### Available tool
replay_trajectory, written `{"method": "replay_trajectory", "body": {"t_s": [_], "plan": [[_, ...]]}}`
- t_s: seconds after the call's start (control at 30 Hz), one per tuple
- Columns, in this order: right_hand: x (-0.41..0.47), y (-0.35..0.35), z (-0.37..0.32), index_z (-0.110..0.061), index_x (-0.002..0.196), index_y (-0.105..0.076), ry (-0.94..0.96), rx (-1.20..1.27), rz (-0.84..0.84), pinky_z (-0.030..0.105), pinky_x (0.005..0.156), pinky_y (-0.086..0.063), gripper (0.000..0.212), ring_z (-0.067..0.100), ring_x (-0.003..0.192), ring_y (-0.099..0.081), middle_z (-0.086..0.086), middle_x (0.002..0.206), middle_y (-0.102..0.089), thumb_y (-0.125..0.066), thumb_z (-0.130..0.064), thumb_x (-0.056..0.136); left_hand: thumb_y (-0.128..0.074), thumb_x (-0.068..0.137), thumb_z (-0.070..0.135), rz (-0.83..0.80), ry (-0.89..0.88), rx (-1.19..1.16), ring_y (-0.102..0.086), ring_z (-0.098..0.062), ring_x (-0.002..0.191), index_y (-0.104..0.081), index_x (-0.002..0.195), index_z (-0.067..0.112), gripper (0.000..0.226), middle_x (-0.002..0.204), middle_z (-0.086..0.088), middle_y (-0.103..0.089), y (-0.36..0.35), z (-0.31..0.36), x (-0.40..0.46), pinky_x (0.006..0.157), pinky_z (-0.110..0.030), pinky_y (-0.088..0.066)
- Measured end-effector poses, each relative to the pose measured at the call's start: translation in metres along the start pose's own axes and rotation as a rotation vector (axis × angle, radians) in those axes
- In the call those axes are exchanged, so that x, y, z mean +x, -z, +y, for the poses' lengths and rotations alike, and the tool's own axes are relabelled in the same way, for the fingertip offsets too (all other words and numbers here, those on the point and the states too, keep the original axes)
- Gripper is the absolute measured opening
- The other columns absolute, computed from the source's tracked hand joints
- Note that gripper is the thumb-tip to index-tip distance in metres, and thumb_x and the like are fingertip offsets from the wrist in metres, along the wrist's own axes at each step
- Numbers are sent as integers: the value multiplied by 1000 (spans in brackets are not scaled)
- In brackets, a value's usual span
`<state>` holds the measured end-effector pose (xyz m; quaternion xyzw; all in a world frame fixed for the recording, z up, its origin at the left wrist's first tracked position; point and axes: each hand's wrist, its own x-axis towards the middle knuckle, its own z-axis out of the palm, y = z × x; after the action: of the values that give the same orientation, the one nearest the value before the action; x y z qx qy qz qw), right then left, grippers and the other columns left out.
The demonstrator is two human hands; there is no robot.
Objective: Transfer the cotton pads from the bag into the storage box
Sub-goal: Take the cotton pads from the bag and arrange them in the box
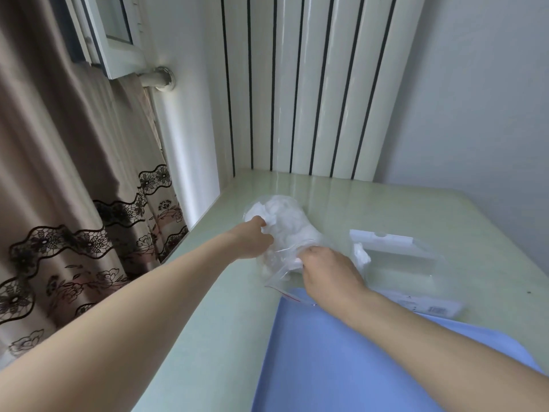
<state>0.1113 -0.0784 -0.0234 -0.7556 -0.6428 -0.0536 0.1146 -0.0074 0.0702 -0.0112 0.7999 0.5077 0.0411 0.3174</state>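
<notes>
A clear zip bag (285,233) with a red seal strip lies on the pale green table (386,203), full of white cotton pads (283,217). My left hand (252,239) grips the bag's left side with curled fingers. At the bag's open mouth, my right hand (326,270) has its fingertips curled in, pinching white pads. A clear storage box (401,263) with a white lid edge stands just right of the bag, and a few pads (361,254) show at its left end.
A blue sheet (341,352) covers the table's near part. A white labelled packet (427,304) lies near the box. A white radiator (312,84) stands behind the table, and a brown lace-trimmed curtain (68,188) hangs at the left.
</notes>
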Motion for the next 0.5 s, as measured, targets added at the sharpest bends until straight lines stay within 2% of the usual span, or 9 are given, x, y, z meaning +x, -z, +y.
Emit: {"method": "replay_trajectory", "body": {"t_s": [0.07,0.13,0.2,0.27,0.33,0.37,0.5], "plan": [[-11,10,8,-16,83,-61,-145,355,10,32,54,-39,16,25,68,-56,3,74,-61,-48,-6,84,-46,101,32,31,-7,96,-54,-31,117,-29,152,19,55,142,-14,-48,1,7,-6,96,-35,-44],[-14,26,21,-16,68,-60,-290,715,-49,26,52,-36,14,18,59,-47,-1,61,-53,-54,-7,77,-45,102,32,122,-57,152,-53,-33,111,-28,152,16,55,148,-18,-35,4,20,-16,89,-33,-43],[-17,42,34,-4,71,-59,-402,1044,-132,28,59,-43,4,21,61,-51,6,64,-54,-56,-5,73,-47,101,33,242,-191,113,-58,-30,103,-38,145,16,48,142,-15,-41,7,37,-28,85,-32,-46],[-21,56,50,3,83,-60,-503,1317,-166,31,63,-53,6,23,62,-59,13,72,-60,-56,0,79,-50,98,36,282,-328,-13,-62,-25,96,-53,126,18,33,125,-6,-58,7,60,-41,84,-34,-50],[-23,63,62,-1,88,-61,-545,1443,-147,31,65,-55,6,23,65,-62,14,78,-63,-56,1,84,-55,95,36,163,-370,-206,-67,-22,95,-58,110,18,23,108,-4,-67,4,80,-53,89,-42,-55],[-25,66,68,-2,90,-61,-547,1472,-125,32,68,-56,7,23,69,-63,14,81,-63,-57,0,85,-58,94,34,71,-369,-290,-68,-22,94,-59,107,16,22,105,-7,-69,0,90,-59,90,-43,-57],[-29,69,82,-2,99,-66,-559,1540,-75,33,74,-59,13,26,84,-71,14,93,-72,-59,0,88,-61,93,14,-167,-290,-437,-70,-23,89,-55,115,6,24,106,-13,-68,-11,106,-71,90,-37,-60]]}}
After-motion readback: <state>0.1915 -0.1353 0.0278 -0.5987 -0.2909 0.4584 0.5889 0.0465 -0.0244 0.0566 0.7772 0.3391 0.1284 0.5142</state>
